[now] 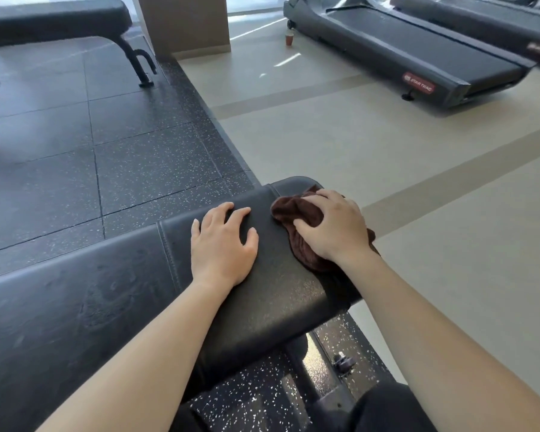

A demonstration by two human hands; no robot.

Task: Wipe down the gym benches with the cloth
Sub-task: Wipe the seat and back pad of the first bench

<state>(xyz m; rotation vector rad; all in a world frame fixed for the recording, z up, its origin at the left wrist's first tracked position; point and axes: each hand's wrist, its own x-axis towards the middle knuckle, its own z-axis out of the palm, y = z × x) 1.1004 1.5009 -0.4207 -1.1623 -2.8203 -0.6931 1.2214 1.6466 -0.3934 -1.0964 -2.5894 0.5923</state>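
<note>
Near bench pad (262,294) up close: left hand (222,244) lies flat and released on it, fingers spread, bracing; right hand (331,226) presses the brown cloth (296,213), fingers curled into its bunched top, at the pad's far right end. Cloth hangs over the edge, so a stroke outward could drag it onto the floor (387,157). Bunched fabric likely leaves unwiped streaks; second bench (53,21) waits well apart, upper left.
</note>
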